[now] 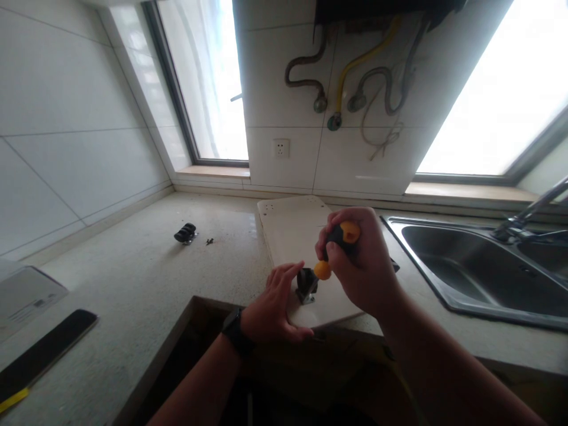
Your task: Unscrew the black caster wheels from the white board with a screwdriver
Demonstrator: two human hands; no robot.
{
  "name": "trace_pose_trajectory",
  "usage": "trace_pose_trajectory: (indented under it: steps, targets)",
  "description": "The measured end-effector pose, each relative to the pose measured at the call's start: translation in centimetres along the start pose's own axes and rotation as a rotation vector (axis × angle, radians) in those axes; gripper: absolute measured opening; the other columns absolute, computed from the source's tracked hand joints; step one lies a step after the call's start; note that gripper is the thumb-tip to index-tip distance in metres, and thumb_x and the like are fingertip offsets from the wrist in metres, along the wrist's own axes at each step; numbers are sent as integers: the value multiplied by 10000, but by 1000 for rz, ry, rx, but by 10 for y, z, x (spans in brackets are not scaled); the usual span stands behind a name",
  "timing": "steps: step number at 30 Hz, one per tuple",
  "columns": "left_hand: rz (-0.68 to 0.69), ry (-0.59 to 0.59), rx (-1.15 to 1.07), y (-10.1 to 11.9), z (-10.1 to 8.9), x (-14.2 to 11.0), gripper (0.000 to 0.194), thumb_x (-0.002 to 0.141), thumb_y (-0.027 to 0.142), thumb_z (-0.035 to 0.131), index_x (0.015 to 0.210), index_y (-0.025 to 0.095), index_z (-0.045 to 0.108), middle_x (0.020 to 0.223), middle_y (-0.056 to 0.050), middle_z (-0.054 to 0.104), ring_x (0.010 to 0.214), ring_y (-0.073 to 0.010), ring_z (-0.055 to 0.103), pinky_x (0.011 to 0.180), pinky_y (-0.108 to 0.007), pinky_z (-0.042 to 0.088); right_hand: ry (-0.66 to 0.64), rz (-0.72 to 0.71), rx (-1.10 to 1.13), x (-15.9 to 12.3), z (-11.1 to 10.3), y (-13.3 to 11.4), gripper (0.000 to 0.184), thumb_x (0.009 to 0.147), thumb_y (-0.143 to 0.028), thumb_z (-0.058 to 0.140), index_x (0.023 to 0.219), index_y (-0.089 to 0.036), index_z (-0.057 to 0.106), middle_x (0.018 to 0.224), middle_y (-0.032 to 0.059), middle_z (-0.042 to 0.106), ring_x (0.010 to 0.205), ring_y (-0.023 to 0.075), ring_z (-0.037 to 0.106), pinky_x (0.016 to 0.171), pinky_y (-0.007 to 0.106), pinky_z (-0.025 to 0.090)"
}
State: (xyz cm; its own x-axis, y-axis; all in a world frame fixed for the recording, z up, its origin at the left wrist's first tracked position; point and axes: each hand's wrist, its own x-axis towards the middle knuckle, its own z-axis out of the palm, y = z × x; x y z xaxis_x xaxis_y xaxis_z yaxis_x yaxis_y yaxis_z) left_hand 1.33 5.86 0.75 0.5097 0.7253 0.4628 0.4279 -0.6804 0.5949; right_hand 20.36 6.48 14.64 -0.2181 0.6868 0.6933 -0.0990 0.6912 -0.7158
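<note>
My right hand [366,269] is closed around a screwdriver [341,236] with an orange and black handle, tilted down toward a caster [306,284]. Its tip is hidden near the caster's metal plate. The black-wheeled caster sits at the near left corner of a white board [293,228] lying on the counter. My left hand [277,305], with a dark watch on the wrist, rests at that corner. Its fingers are spread beside the caster, the thumb along the board's near edge. A dark piece [394,265] shows partly behind my right hand.
Loose black casters [185,232] and small dark screws [210,241] lie on the counter [231,236] at left. A sink [461,260] with a faucet [523,219] stands right. A box [29,296] and a long black object [48,349] lie far left. The counter has an opening [195,331] in front.
</note>
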Motion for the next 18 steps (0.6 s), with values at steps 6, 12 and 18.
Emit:
trace_pose_trajectory:
  steps: [6,12,18]
  targets:
    - [2,-18,11,-2,-4,2,1425,544,427,1002,1619,321,72,1560,-153,323,1434,-401,336,1220,-622,338,-215,-43,36,7,-2,2,434,793,13,541,1094,-289,462,1026,-13,505,762,117,566,649,315,477]
    - [41,-7,-13,-13,-7,6,1362,576,512,975,1620,291,129,1560,-164,334,1446,-406,336,1227,-618,326,-210,-14,-255,9,0,2,368,899,-109,572,1171,-307,422,1046,2,524,817,142,548,722,345,497]
    - [55,3,-1,-30,-19,7,1362,603,526,958,1636,278,106,1607,-197,273,1490,-429,283,1225,-649,307,-196,-86,-646,18,0,-19,287,912,-378,729,1143,-264,601,1131,48,544,958,186,585,810,376,550]
